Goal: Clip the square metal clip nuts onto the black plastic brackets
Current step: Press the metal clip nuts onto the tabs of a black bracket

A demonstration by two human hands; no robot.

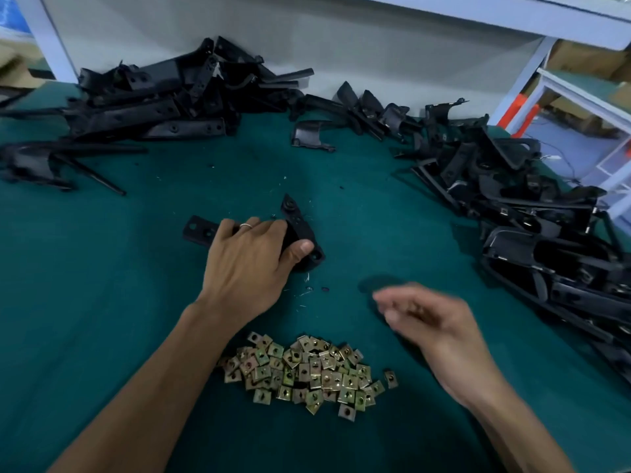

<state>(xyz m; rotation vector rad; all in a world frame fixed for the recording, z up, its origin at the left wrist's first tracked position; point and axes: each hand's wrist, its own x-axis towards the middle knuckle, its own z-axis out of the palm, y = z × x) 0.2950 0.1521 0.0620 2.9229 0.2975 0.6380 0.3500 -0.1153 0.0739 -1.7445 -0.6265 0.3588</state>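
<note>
Head view, looking down over both forearms onto a green cloth-covered surface (102,268). Left hand (246,264) reaching forward from lower left, palm down, fingers curled over a black plastic bracket (297,227), thumb pressed against its near side close to a round hole; a thin ring (245,226) on one finger. Bracket lying on the surface under that hand, one flat end with two holes sticking out to the left past the knuckles, a narrower arm angling away beyond the fingertips. Right hand (430,319) coming in from lower right, raised just above the cloth, blurred with motion, fingers loosely bent and pointing left; looks to be holding nothing, though blur leaves that uncertain. Heap of square metal clip nuts (304,370), brassy yellow, each with a centre hole, lying between the two forearms near the lower middle, one single clip nut (391,378) just off the heap's right edge. Pile of long black brackets (153,107) at far left against a pale wall (341,46); another pile of curved black parts (529,216) along the right side, running toward the near edge. Small bits of plastic debris scattered on the cloth near the held bracket. White shelf frame (580,93) at upper right. No readable writing, labels or brand marks anywhere.
</note>
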